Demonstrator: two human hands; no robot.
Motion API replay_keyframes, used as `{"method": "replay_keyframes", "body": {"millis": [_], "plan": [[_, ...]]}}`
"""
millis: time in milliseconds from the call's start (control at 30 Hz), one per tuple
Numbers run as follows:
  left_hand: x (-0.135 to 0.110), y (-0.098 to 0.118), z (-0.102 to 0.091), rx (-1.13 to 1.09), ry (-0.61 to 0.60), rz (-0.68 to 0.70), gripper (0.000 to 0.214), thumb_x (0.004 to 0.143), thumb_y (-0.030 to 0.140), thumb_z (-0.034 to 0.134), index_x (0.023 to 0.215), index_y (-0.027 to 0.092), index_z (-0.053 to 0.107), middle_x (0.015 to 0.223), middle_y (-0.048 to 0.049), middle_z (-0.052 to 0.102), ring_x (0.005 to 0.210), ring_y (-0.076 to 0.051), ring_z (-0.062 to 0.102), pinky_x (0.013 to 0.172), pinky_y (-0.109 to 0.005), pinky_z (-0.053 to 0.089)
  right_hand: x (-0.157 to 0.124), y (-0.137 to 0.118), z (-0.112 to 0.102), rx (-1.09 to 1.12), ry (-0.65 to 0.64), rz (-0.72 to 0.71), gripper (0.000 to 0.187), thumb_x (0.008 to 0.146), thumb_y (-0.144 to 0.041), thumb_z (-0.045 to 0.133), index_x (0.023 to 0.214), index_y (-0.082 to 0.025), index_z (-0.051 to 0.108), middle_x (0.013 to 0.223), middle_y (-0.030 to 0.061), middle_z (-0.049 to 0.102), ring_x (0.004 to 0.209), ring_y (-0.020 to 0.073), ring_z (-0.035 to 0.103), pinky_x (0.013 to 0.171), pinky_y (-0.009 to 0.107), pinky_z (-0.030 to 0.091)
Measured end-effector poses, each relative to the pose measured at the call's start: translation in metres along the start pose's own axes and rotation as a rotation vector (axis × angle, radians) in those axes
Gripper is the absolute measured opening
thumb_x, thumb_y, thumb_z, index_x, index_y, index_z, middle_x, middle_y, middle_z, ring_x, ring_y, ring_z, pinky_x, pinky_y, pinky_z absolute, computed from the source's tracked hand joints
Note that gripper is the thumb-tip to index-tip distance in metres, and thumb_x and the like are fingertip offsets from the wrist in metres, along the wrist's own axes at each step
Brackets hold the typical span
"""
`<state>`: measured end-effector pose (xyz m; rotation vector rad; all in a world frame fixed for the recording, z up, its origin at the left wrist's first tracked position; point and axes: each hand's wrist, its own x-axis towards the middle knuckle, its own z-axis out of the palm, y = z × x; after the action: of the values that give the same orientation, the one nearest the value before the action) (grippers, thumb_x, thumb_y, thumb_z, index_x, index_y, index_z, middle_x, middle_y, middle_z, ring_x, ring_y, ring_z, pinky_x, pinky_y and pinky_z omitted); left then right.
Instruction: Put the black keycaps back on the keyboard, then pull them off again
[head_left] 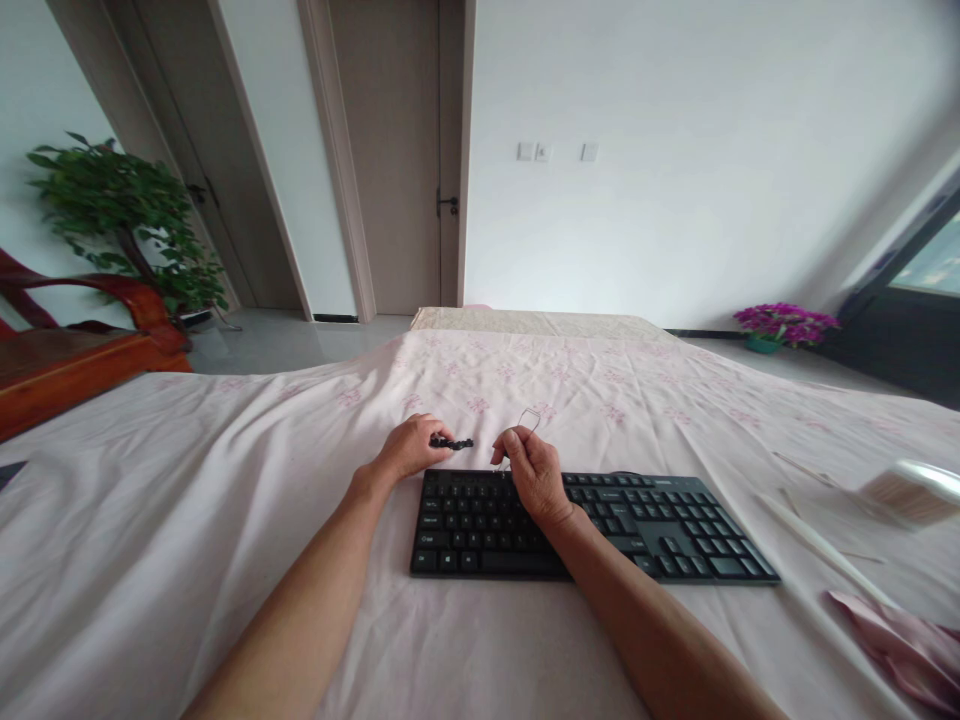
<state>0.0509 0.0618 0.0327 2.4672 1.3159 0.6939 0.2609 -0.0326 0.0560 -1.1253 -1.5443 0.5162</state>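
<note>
A black full-size keyboard (525, 565) lies on the cloth in front of me. Beyond its upper left edge, my left hand (414, 446) is closed, thumb and fingers at the left end of a short row of small black keycaps (459, 444). My right hand (534, 465) is above the keyboard's top rows and covers some of the keys. Its fingers pinch a thin wire keycap puller (530, 416), whose loop sticks up past the knuckles while its wire tips point down towards the keys.
A pale pink flowered cloth (300, 480) covers the surface. On the right are a clear container of cotton swabs (911, 495), loose swabs, a white stick-like brush (832, 550) and pink satin fabric (900, 645). A wooden chair (142, 310) stands at left.
</note>
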Motion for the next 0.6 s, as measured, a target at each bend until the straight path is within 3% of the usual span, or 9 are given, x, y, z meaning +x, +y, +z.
{"method": "replay_keyframes", "body": {"millis": [600], "plan": [[-0.0004, 0.0079, 0.0033, 0.091, 0.045, -0.043, 0.017, 0.074, 0.03, 0.063, 0.088, 0.025, 0.071, 0.09, -0.0014, 0.066, 0.088, -0.018, 0.058, 0.074, -0.025, 0.043, 0.0006, 0.0004, 0.0004, -0.005, 0.004, -0.015, 0.036, 0.095, -0.041, 0.041, 0.075, -0.018, 0.06, 0.064, 0.0, 0.063, 0.055, 0.0109, 0.052, 0.056, 0.022, 0.04]]}}
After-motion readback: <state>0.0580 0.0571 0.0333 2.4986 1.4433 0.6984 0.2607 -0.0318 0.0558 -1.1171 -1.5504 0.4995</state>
